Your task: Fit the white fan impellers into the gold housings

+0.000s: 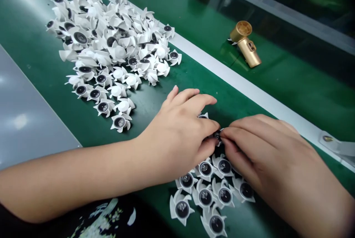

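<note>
two-handed pinch: grasping mostly hidden impeller (217,135) between fingertips of left hand (181,131) and right hand (266,147)
loose impellers (205,196): grouped just below, heaped farther left
brass-coloured pipe body (246,47): beyond white strip (210,59)

Workshop, factory type. Indicated by: long green work surface (148,99), crossed lengthwise by a pale rail (205,58); heap of white bladed rotors (118,51), piled loose and in quantity; second group of like rotors (205,197), laid out with dark centres uppermost; brass-coloured pipe fitting (248,51), placed beyond the rail; bracket (337,143), seen at right, fitted with a screw.
</note>
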The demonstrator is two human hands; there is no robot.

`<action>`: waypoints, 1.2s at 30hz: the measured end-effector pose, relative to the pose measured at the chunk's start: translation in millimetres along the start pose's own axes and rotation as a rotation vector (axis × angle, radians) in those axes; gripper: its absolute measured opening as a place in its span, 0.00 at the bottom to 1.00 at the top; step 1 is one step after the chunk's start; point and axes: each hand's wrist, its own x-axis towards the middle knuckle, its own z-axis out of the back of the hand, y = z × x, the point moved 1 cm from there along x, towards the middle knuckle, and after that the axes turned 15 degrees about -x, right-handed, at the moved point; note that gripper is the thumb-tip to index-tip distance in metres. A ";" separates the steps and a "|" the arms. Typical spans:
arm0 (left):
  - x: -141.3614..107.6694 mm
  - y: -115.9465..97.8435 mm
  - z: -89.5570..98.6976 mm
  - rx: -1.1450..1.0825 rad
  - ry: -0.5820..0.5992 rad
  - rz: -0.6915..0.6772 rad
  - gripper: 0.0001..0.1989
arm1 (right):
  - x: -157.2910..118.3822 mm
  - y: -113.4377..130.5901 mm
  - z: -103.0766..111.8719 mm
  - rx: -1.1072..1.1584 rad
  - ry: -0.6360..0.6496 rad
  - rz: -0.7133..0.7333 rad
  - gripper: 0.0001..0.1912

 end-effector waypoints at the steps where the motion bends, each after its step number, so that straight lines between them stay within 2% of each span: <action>1: 0.1 0.6 0.1 -0.002 -0.009 -0.005 0.12 | -0.3 2.3 0.7 -0.023 -0.011 0.001 0.07; 9: 1.4 2.4 2.2 -0.036 0.001 -0.010 0.11 | 4.8 11.2 3.8 -0.144 -0.080 0.068 0.10; 12: 1.4 1.4 2.4 -0.015 -0.006 -0.011 0.12 | 4.3 12.8 6.4 -0.156 -0.076 0.151 0.14; 16: 0.7 0.7 2.1 0.005 -0.008 -0.017 0.13 | -14.6 7.0 14.1 -0.209 -0.035 0.260 0.16; 18: 0.0 1.0 1.5 0.007 -0.011 -0.021 0.13 | -33.8 -4.9 17.1 -0.195 -0.003 0.209 0.15; 21: -1.2 1.9 -0.3 0.014 -0.020 -0.026 0.12 | -65.9 -29.9 17.8 -0.129 0.017 -0.093 0.14; 23: -1.9 2.1 -1.6 0.031 -0.031 -0.035 0.12 | -82.2 -40.8 16.4 -0.091 -0.018 -0.225 0.09; 26: -2.6 1.7 -3.1 0.071 -0.046 -0.054 0.12 | -91.6 -39.6 13.4 -0.071 -0.028 -0.211 0.04; 32: -5.7 -5.1 -2.2 0.058 -0.088 -0.094 0.10 | -85.3 -22.4 8.6 -0.017 0.106 -0.207 0.06; 36: -10.4 -12.2 -2.4 0.010 -0.047 -0.162 0.08 | -87.2 -20.2 7.6 -0.062 0.140 -0.093 0.08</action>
